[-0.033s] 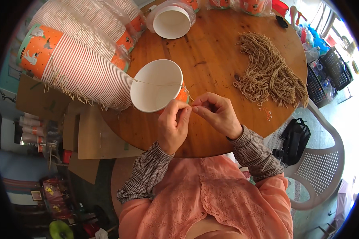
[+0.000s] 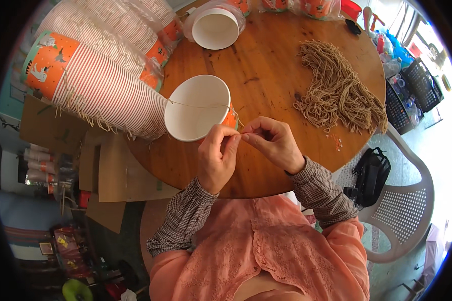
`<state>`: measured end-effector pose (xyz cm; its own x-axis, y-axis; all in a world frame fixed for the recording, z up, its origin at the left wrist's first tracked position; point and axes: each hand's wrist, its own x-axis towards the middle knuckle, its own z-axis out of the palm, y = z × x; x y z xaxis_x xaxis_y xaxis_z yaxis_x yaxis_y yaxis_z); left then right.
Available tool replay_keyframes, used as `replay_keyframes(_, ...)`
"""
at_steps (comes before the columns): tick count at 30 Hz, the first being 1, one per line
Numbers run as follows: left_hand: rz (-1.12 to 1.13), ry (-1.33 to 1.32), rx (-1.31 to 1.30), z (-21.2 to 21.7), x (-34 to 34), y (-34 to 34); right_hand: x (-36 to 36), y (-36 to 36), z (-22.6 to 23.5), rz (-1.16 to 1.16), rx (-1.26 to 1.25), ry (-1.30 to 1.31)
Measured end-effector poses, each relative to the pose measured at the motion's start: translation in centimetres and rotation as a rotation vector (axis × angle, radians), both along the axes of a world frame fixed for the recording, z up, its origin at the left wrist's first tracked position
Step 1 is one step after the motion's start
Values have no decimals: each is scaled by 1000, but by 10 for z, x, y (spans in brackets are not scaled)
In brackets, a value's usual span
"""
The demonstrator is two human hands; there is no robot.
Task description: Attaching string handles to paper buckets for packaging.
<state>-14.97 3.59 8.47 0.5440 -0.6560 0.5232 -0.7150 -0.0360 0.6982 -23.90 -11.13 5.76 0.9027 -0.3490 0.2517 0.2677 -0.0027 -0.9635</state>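
A white-lined paper bucket (image 2: 193, 113) with an orange printed outside leans on the table, its mouth tilted toward me. One thin tan string (image 2: 198, 105) crosses that mouth from the left rim and runs down the right side to my fingers. My left hand (image 2: 219, 158) pinches the string close to the bucket's near rim. Fingertip to fingertip with it, my right hand (image 2: 276, 143) is closed in a pinch on the string's end; the exact bit between the fingers is very small. To the left lies a long nested stack of paper buckets (image 2: 105, 83) with string ends hanging from it.
A heap of tan strings (image 2: 331, 90) lies at the table's right, with small orange-white bits (image 2: 336, 142) by it. Another white bucket (image 2: 216, 30) and bagged bucket stacks (image 2: 98, 32) stand farther back. Cardboard boxes (image 2: 115, 168) are below left; a grey plastic chair (image 2: 402, 210) is at right.
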Motion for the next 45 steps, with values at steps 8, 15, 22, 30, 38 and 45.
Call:
replay_keyframes(8, 185, -563, 115, 4, 34, 12, 61, -72, 31, -646, -43, -275)
replay_keyframes(15, 79, -367, 96, 2, 122, 23, 109, -16, -7, -563, 75, -271)
replay_keyframes(22, -44, -459, 140, 1, 124, 16, 112, 15, -24, -287, 244, -224)
replay_keyframes(30, -117, -209, 250, 16, 133, 20, 111, 24, -30, -152, 250, -337)
replay_keyframes(38, -124, -144, 447, 45, 125, 16, 107, 21, -29, -154, 312, -209)
replay_keyframes(45, -169, 89, 428, 49, 119, 25, 103, 20, -25, -11, 559, -443)
